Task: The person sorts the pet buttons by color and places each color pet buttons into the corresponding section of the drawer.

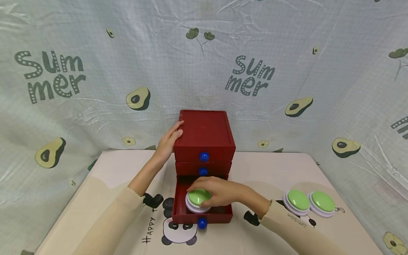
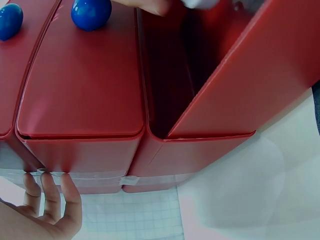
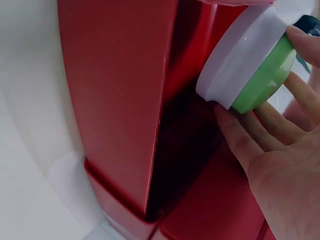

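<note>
A red drawer cabinet (image 1: pixel 204 129) stands at the middle of the table, its bottom drawer (image 1: pixel 202 219) pulled out. My left hand (image 1: pixel 165 144) rests against the cabinet's left side, fingers on the top edge; in the left wrist view the fingers of the left hand (image 2: pixel 52 212) touch its side. With thumb and fingers my right hand (image 1: pixel 220 191) grips a green-and-white round button (image 1: pixel 197 203) over the open drawer. The right wrist view shows the button (image 3: pixel 250 57) tilted, with the right hand (image 3: pixel 285 135) around its rim.
Two more green-and-white buttons (image 1: pixel 297 201) (image 1: pixel 322 203) sit side by side at the right of the table. The upper two drawers, with blue knobs (image 1: pixel 204 157), are closed. A printed cloth (image 1: pixel 204 71) hangs behind the table (image 1: pixel 127 159).
</note>
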Motion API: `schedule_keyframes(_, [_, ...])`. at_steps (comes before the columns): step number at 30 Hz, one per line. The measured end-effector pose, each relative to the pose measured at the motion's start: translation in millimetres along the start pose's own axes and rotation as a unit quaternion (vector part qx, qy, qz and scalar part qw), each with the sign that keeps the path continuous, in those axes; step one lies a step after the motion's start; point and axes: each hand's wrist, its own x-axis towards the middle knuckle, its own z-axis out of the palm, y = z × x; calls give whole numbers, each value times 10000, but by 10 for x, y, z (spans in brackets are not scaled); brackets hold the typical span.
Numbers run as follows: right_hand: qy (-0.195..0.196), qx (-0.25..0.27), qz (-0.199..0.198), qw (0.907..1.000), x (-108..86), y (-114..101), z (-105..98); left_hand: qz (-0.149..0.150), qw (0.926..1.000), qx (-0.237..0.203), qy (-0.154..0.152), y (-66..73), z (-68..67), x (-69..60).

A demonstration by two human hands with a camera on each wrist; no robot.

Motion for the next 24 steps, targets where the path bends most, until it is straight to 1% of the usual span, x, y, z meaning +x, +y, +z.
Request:
schedule_keyframes(5, [-96,-122,95,9998,109,2,56,0,10000,17,-8,-2,2,4])
schedule_keyframes(10, [-153,-192,174,9995,214,14,67,21,10000,29,21,-1,0,10])
schedule_keyframes(17, [-410,-185,323,9985,294,-14,44,52,10000,-13,11,15,2,11])
schedule_keyframes(24, [-504,-238,423,9975,369,-2,74,51,10000,-20,45,9,3,2])
